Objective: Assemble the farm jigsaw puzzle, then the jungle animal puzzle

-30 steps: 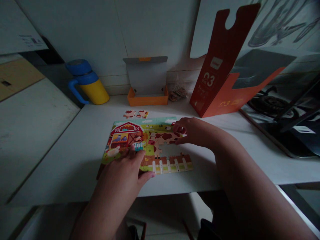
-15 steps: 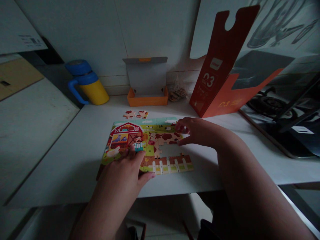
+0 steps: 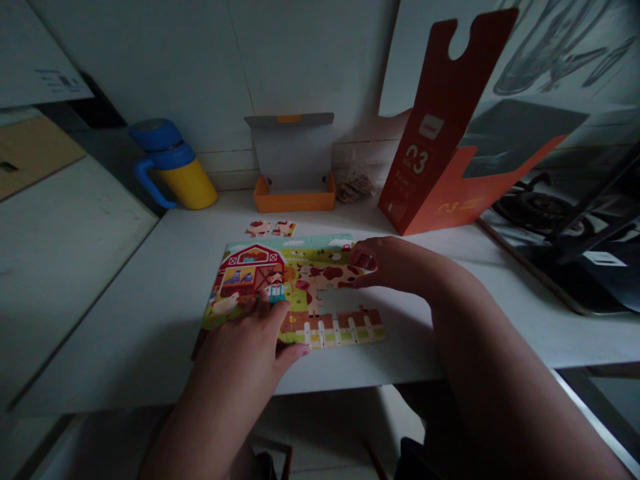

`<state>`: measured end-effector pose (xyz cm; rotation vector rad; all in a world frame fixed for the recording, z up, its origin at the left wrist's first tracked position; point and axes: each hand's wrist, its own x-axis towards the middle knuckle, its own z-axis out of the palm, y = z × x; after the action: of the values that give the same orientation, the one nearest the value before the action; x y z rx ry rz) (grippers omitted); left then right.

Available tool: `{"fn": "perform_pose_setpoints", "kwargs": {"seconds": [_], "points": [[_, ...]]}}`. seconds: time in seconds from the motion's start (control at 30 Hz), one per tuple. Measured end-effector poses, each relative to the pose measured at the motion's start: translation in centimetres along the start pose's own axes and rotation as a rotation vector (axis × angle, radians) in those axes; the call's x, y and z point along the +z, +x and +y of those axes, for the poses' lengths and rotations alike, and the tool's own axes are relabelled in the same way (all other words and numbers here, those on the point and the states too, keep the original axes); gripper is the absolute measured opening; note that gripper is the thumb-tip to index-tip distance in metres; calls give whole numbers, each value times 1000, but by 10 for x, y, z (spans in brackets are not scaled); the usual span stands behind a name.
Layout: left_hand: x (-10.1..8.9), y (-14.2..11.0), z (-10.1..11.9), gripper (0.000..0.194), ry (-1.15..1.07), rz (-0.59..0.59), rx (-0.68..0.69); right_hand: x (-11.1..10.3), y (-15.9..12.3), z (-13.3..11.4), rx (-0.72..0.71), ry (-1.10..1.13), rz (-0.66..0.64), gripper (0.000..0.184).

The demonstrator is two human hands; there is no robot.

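Nearest the counter's (image 3: 330, 377) front edge, left hand (image 3: 245, 333) rests on the farm puzzle (image 3: 313, 257), fingers apart. Right hand (image 3: 387, 261) curls at its right edge; can't tell if it's pinching. Looks like cow-rump (image 3: 334, 275) fitting; the gap (image 3: 340, 301) below probably calls for the two loose pieces (image 3: 284, 229) behind.

Red, green and brown farm-patterned puzzle (image 3: 293, 280), blue and yellow jug (image 3: 173, 160), orange box (image 3: 295, 201).

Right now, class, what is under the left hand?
Under the left hand lies part of the farm puzzle; its printed barn shows beyond, but whatever is printed beneath is covered.
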<state>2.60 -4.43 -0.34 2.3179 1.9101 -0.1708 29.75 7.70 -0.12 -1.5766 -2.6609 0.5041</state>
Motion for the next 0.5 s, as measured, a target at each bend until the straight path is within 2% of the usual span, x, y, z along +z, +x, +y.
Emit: {"fn": "perform_pose_setpoints", "kwargs": {"seconds": [0.37, 0.5], "points": [[-1, -1, 0, 43, 20, 19, 9, -7, -4, -3, 0, 71, -24, 26], [-2, -2, -1, 42, 3, 8, 5, -6, -1, 4, 126, 15, 168, 21]]}}
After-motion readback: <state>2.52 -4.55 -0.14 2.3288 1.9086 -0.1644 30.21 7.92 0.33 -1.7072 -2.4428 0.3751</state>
